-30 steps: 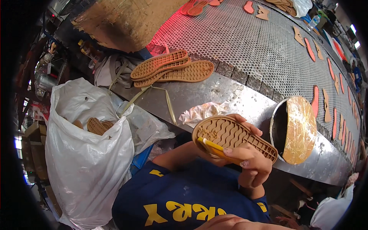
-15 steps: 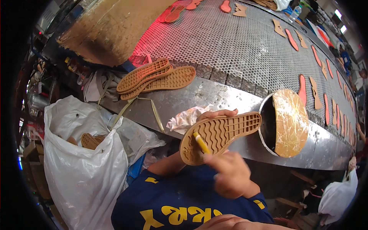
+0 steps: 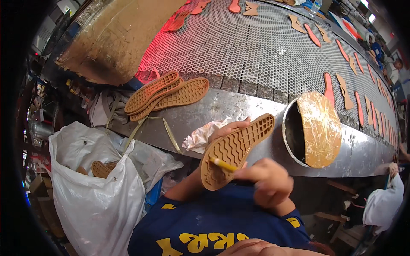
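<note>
A tan rubber shoe sole [image 3: 232, 147] with wavy treads is held up, tilted, above my lap. My left hand [image 3: 229, 129] is closed round it from behind; fingers show along its upper edge. In my right hand [image 3: 271, 181] is a slim yellow pen-like stick [image 3: 223, 164], pinched so that its far end lies over the wide part of the sole. Whether that end touches the tread I cannot tell. Just beyond my left hand, crumpled whitish paper [image 3: 200, 135] lies on the metal ledge [image 3: 260, 121].
Several tan soles [image 3: 183, 94] rest at the ledge's left. A round pot [image 3: 292, 128], half covered by a taped tan board [image 3: 320, 130], stands right. Beyond runs a mesh conveyor [image 3: 239, 51] carrying coral insoles [image 3: 328, 88] and tan pieces. A white sack [image 3: 96, 200] holding soles sits left.
The sole has tipped more upright, its narrow end swinging left. My right hand has shifted slightly right, and the yellow stick now lies flatter across the sole. The view has shifted a little.
</note>
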`<action>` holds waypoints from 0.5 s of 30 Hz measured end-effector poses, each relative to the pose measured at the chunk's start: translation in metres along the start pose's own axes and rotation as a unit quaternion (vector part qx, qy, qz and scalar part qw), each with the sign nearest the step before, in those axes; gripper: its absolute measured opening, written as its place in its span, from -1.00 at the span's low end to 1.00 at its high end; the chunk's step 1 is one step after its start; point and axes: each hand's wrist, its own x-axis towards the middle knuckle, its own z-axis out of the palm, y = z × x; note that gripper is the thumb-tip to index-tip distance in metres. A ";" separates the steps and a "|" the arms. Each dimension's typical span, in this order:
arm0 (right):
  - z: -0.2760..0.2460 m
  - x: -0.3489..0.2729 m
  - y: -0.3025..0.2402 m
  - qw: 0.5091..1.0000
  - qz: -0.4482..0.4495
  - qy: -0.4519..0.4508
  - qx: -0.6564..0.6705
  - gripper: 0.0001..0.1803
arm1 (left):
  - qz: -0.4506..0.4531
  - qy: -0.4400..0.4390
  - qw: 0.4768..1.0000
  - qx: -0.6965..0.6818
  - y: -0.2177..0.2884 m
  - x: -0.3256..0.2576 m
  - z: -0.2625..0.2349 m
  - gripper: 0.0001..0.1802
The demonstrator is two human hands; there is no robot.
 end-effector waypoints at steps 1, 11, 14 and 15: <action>-0.008 -0.006 0.004 0.999 0.035 0.014 -0.028 -0.95 | 0.001 0.000 0.999 0.042 0.008 0.001 0.001 -0.14; 0.023 -0.004 -0.020 0.996 -0.085 0.007 -0.041 -0.79 | 0.019 0.026 0.999 0.000 0.000 0.001 -0.001 0.04; 0.001 -0.001 -0.013 0.996 0.016 -0.056 -0.062 -0.81 | -0.045 0.018 0.997 0.052 0.015 -0.003 -0.005 0.01; -0.005 -0.007 -0.003 0.998 0.013 -0.008 -0.068 -0.82 | -0.066 -0.013 0.990 0.128 0.025 -0.003 -0.006 -0.03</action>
